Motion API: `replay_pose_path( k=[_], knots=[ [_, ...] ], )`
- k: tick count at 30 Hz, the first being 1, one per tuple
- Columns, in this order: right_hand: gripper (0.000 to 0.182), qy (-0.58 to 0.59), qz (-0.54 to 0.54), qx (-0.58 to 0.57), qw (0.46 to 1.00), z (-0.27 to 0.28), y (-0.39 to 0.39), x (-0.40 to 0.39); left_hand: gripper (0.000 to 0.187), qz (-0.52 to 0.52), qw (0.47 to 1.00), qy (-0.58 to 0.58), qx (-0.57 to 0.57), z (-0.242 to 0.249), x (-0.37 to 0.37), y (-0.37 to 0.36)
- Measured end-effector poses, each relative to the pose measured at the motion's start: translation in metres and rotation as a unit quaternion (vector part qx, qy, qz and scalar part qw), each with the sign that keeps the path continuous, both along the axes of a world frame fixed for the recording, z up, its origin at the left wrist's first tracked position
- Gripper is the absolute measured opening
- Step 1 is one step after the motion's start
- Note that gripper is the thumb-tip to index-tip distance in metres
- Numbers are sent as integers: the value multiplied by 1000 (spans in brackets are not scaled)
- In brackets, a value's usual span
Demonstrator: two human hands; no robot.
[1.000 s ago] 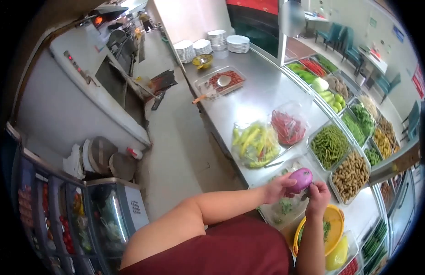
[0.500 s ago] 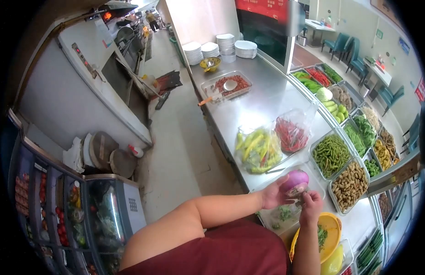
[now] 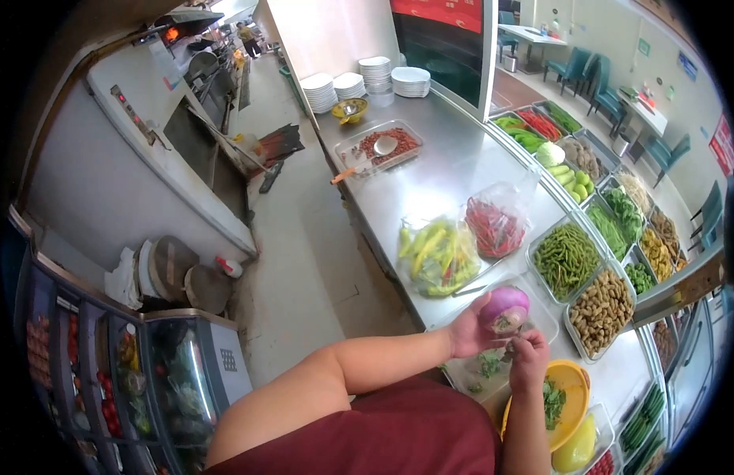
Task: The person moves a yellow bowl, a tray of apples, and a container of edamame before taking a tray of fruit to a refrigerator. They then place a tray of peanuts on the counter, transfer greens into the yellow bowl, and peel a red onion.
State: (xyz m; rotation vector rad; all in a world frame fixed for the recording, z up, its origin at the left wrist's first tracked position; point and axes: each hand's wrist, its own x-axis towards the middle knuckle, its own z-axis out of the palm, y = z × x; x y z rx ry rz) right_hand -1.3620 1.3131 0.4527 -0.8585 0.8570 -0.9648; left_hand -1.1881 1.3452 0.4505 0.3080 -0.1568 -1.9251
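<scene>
While the left hand point(image 3: 468, 332) cups 1 round purple onion point(image 3: 505, 309) above the clear plastic tray point(image 3: 541, 310), the right hand point(image 3: 530, 358) pinches its underside; 2 clear bags of peppers point(image 3: 440, 255) lie beyond on the steel counter point(image 3: 430, 178).

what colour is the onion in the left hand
Purple, with a paler patch; the onion shows best in the head view.

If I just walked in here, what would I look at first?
Probably the big purple onion, held up in the left hand over the steel counter while the right hand picks at its underside. Next, the bright bags of yellow-green peppers and red chillies behind it, and the trays of green beans and peanuts to the right.
</scene>
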Motion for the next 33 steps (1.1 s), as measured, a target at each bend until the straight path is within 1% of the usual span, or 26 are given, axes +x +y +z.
replay_pose_path(
  k=[1,4,5,7,8,10,11,13,15,16,17,18,20,22,23,25,26,28,29,30,31,32,33],
  knots=[
    [12,-27,6,-4,1000,2,0,-1,71,-1,1000,0,1,-3,3,-1],
    [13,-38,-13,-1,999,4,-1,-8,71,-6,1000,4,-16,-8,11,-3],
    [13,-38,-14,0,999,10,0,-6,72,-3,1000,-4,4,-4,13,-3],
    [15,-44,-90,1,995,22,3,4,72,-1,1000,-12,23,-1,14,-3],
    [15,-43,-90,2,995,20,1,4,73,-5,1000,-15,12,-1,14,-3],
    [15,-2,-54,-19,998,11,-5,5,74,-11,1000,-19,1,-3,13,-3],
    [15,-2,-55,-19,998,9,-5,5,74,-18,999,-27,1,-5,9,-4],
    [14,118,-1,-21,993,7,-6,5,74,-25,999,-36,0,-8,7,-3],
    [13,125,-9,-20,992,2,-6,5,81,-33,998,-40,-28,-10,7,0],
    [12,131,-16,-19,991,1,-6,4,81,-33,998,-40,-28,-11,6,-1],
    [12,132,-16,-18,991,0,-6,4,75,-38,997,-58,-30,-10,6,-1],
    [12,126,-11,-11,992,0,-6,3,70,-42,996,-75,-32,-8,6,0],
    [11,120,-7,-4,993,-1,-4,2,69,-37,996,-71,-27,-1,7,3],
    [11,29,-20,35,999,-1,-2,1,68,-33,997,-68,-22,1,7,3],
    [11,28,-21,35,999,4,0,3,67,-22,997,-72,-25,-1,6,1],
    [9,-16,-21,81,996,16,4,6,67,-12,997,-76,-27,-5,6,0],
    [9,-15,-24,82,996,14,3,6,67,-7,995,-91,-34,-6,7,0],
    [4,70,12,59,996,4,1,1,67,-11,994,-104,-38,-8,5,0],
    [4,72,2,63,995,3,3,0,68,-8,993,-106,-52,-6,5,0],
    [3,51,4,75,996,4,4,0,68,-6,992,-106,-66,-5,5,1],
    [2,29,3,86,996,5,4,0,68,-11,993,-99,-65,-3,7,1],
    [2,33,-14,91,995,6,6,-1,68,-3,995,-84,-53,-1,4,2],
    [3,8,-7,91,996,7,7,-1,68,-8,996,-77,-47,2,5,2]
  ],
)
